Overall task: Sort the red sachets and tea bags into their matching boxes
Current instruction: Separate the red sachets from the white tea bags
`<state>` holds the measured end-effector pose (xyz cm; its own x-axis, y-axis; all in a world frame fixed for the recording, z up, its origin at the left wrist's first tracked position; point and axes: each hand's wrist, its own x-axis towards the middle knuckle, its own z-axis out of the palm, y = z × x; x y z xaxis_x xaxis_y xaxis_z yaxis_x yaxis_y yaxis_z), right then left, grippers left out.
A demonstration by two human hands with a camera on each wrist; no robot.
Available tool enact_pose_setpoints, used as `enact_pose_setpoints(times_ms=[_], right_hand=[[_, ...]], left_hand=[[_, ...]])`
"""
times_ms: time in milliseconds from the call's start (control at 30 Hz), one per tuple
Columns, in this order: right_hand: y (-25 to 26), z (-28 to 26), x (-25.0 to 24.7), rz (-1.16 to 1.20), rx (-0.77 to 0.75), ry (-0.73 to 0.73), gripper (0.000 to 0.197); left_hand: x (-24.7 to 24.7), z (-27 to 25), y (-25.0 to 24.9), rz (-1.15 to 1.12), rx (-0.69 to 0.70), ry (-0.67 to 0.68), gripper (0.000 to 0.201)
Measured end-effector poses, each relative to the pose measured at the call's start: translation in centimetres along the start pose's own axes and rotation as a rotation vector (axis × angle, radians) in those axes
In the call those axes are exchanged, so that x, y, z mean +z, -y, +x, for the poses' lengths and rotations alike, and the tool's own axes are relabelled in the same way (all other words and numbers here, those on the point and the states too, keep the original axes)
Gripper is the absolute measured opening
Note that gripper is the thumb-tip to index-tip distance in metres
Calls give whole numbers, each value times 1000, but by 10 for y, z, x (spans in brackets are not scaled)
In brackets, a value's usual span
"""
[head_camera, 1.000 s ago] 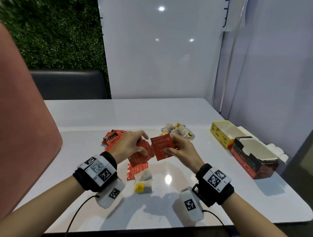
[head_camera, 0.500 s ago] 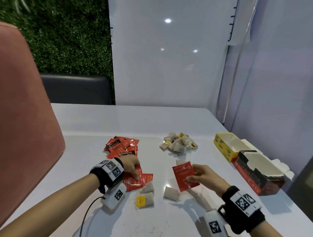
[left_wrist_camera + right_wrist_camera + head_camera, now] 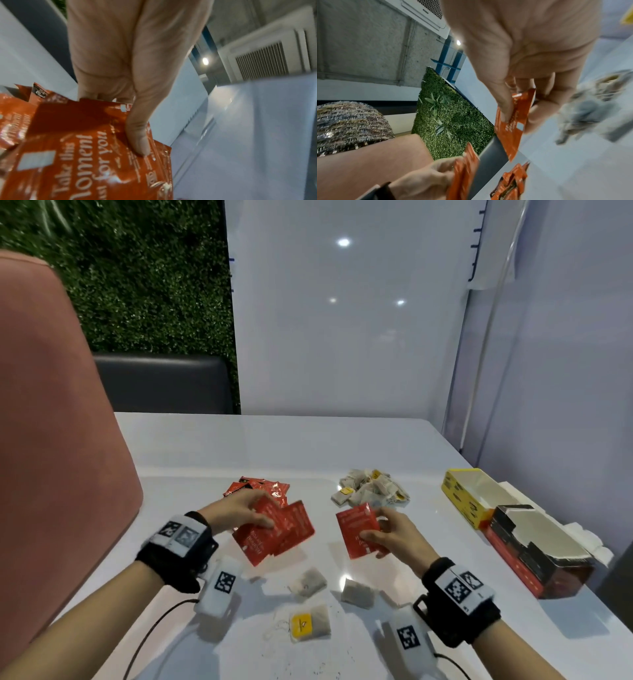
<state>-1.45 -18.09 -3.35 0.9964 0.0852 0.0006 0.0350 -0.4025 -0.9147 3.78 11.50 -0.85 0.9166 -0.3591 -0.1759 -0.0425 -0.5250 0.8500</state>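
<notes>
My left hand [image 3: 239, 513] holds a fan of red sachets [image 3: 274, 534] above the table; the left wrist view shows its thumb [image 3: 139, 140] pressed on the top red sachet [image 3: 89, 155]. To the right, my right hand [image 3: 387, 534] pinches a single red sachet [image 3: 358, 530], seen edge-on as an orange-red sachet [image 3: 511, 125] in the right wrist view. A heap of red sachets [image 3: 258, 489] lies behind the left hand. A pile of tea bags [image 3: 370, 487] lies behind the right hand. Three loose tea bags [image 3: 310, 623] lie near me. A yellow box [image 3: 469, 498] and a red-black box [image 3: 537, 556] stand open at the right.
The white table [image 3: 308, 446] reaches a wall panel at the back and right. A pink chair back [image 3: 51, 440] rises at the left edge. White paper [image 3: 582, 534] lies behind the boxes. A cable [image 3: 154, 628] trails from my left wrist.
My left hand has lifted the red sachets off the table. My right hand has moved up and leftward with its single sachet, toward the left hand. The camera view has tilted.
</notes>
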Motion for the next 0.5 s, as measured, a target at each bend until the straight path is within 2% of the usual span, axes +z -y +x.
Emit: enact_pose_setpoints(times_ms=[100, 200, 300, 367, 433, 500], right_hand=[[26, 23, 24, -43, -83, -48, 30], [60, 42, 61, -57, -171, -20, 26], [90, 55, 86, -169, -229, -13, 24], [98, 61, 87, -198, -193, 66, 27], [95, 59, 79, -274, -153, 159, 36], [79, 51, 66, -566, -162, 222, 51]], left_hand=[[-9, -7, -8, -422, 41, 29, 63], [-6, -5, -16, -592, 4, 3, 38], [-3, 3, -19, -672, -7, -74, 31], [-8, 6, -21, -693, -11, -163, 28], [-21, 14, -16, -600, -29, -281, 27], [-37, 25, -4, -376, -56, -415, 22]])
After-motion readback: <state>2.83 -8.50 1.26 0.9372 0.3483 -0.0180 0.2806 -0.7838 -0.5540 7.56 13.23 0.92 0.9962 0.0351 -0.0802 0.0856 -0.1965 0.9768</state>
